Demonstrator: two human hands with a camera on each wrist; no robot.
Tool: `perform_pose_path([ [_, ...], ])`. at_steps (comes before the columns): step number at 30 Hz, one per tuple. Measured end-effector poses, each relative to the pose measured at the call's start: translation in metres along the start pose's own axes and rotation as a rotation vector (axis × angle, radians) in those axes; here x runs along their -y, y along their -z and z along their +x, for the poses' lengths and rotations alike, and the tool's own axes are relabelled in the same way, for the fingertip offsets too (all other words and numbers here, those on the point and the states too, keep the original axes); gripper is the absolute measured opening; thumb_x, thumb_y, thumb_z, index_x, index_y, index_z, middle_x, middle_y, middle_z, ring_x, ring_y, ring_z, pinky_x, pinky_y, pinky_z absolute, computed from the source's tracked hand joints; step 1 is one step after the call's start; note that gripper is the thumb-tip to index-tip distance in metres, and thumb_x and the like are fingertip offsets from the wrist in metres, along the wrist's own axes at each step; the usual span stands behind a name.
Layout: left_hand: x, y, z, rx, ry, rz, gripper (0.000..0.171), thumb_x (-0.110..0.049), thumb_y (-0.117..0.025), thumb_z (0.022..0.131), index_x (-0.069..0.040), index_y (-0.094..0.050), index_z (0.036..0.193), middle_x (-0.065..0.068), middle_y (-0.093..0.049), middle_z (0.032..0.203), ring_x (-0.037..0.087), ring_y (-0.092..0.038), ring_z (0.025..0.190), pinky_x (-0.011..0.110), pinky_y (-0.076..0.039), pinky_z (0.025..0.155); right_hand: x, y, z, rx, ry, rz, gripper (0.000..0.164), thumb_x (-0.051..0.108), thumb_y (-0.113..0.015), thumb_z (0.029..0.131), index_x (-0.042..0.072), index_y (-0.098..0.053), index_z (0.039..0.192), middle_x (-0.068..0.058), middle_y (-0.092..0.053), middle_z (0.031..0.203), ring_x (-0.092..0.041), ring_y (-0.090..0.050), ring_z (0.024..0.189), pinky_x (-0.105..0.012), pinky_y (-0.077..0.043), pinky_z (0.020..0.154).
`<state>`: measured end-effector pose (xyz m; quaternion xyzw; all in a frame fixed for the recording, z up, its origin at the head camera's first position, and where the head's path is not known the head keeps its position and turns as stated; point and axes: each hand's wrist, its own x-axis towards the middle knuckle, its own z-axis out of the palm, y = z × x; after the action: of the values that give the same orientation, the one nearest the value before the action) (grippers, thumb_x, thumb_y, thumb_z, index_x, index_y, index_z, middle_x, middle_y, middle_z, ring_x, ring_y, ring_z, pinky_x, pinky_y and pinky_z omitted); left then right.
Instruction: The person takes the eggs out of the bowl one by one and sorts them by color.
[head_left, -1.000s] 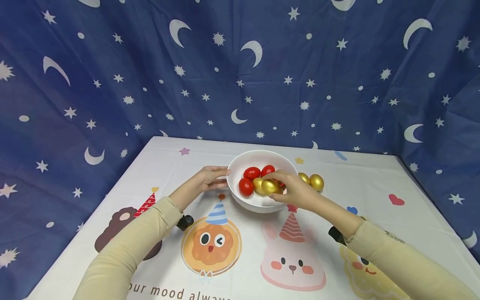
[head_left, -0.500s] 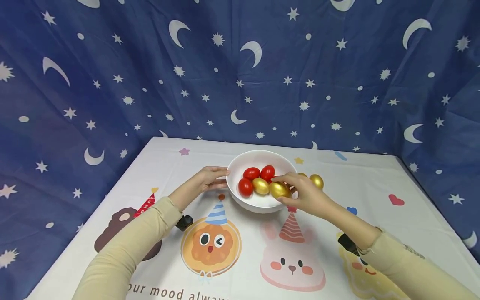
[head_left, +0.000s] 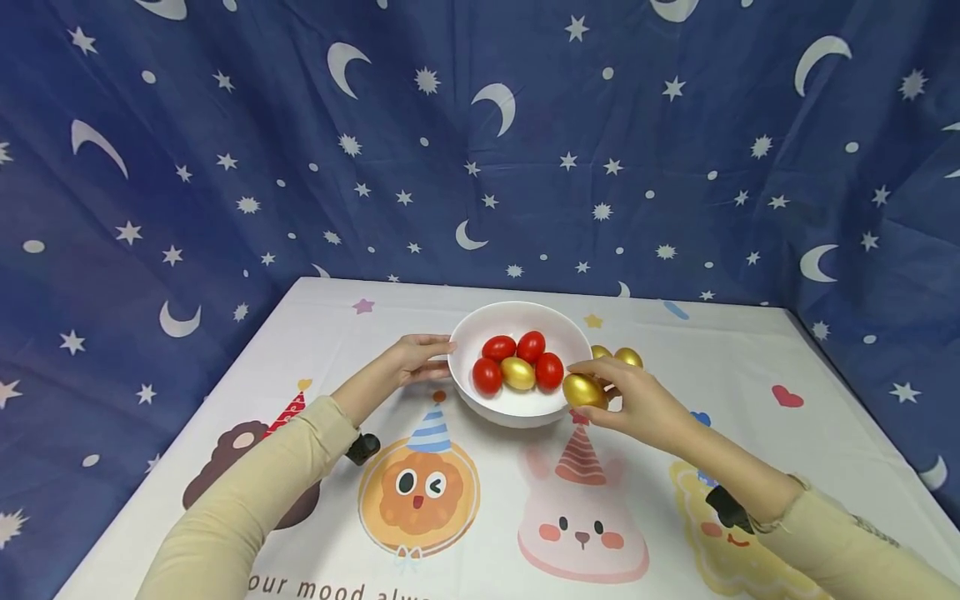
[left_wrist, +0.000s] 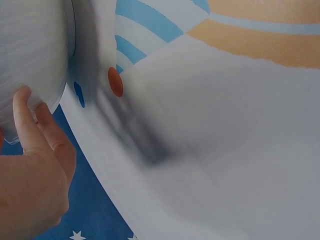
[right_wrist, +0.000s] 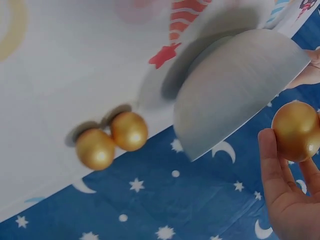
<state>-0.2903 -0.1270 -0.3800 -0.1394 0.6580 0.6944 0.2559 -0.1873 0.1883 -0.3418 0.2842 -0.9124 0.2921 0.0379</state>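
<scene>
1. While the left hand steadies the bowl at its left side, the right hand holds a golden egg just off the bowl's right rim.
2. The right grip is closed on that egg, pinching it between thumb and fingers; the right wrist view shows a gap between egg and bowl.
3. The left grip is on the bowl itself: one fingertip laps over the rim, and other fingers lie against the outside wall.
4. Inside the white bowl, four red eggs lie close around another golden egg.
5. Two more golden eggs sit side by side on the surface, to the right of the bowl and beyond the right hand, which partly hides one of them from the head view.
6. The white surface carries printed cartoons, among them a pink rabbit and a round orange face, both on the near side of the bowl.
7. Behind everything hangs a blue curtain with white moons and stars.
</scene>
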Motion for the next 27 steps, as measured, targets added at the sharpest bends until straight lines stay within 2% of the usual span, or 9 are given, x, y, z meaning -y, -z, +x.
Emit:
perform_pose_path([
  [5, -0.001, 0.001, -0.001, -0.003, 0.003, 0.000, 0.051, -0.009, -0.058, 0.093, -0.006, -0.041, 0.141, 0.011, -0.053, 0.117, 0.012, -0.063, 0.073, 0.022, -0.063, 0.069, -0.008, 0.007, -0.010, -0.041, -0.007, -0.030, 0.047, 0.000, -0.074, 0.073, 0.005, -0.061, 0.118, -0.006, -0.059, 0.100, -0.017, -0.057, 0.086, -0.023, -0.061, 0.070],
  [10, -0.003, 0.002, -0.002, -0.001, -0.005, 0.002, 0.052, -0.010, -0.057, 0.094, -0.005, -0.040, 0.142, 0.012, -0.052, 0.121, 0.012, -0.062, 0.075, 0.022, -0.062, 0.071, -0.016, 0.012, -0.017, -0.069, -0.028, -0.065, 0.047, 0.000, -0.075, 0.073, 0.003, -0.060, 0.118, -0.008, -0.060, 0.100, -0.018, -0.058, 0.084, -0.027, -0.062, 0.069],
  [17, -0.001, 0.002, -0.002, 0.013, -0.008, -0.002, 0.052, -0.010, -0.057, 0.094, -0.004, -0.039, 0.142, 0.011, -0.052, 0.122, 0.012, -0.062, 0.074, 0.022, -0.062, 0.071, -0.027, 0.013, -0.028, -0.093, -0.037, -0.068, 0.045, 0.000, -0.076, 0.073, 0.003, -0.062, 0.116, -0.007, -0.062, 0.096, -0.016, -0.058, 0.082, -0.023, -0.061, 0.069],
  [24, 0.001, 0.002, -0.001, 0.015, -0.010, 0.001, 0.052, -0.010, -0.057, 0.094, -0.004, -0.040, 0.142, 0.008, -0.053, 0.115, 0.011, -0.062, 0.075, 0.021, -0.062, 0.069, -0.043, 0.017, -0.034, -0.114, -0.101, -0.054, 0.043, 0.001, -0.075, 0.075, -0.002, -0.060, 0.115, -0.016, -0.063, 0.104, -0.023, -0.059, 0.084, -0.035, -0.063, 0.071],
  [27, 0.001, 0.001, -0.001, 0.013, -0.008, -0.003, 0.052, -0.010, -0.058, 0.093, -0.004, -0.040, 0.142, 0.009, -0.053, 0.116, 0.012, -0.062, 0.075, 0.022, -0.062, 0.070, -0.050, 0.019, -0.035, -0.131, -0.109, -0.058, 0.043, 0.002, -0.075, 0.075, -0.003, -0.059, 0.115, -0.018, -0.063, 0.105, -0.023, -0.059, 0.084, -0.028, -0.062, 0.070],
])
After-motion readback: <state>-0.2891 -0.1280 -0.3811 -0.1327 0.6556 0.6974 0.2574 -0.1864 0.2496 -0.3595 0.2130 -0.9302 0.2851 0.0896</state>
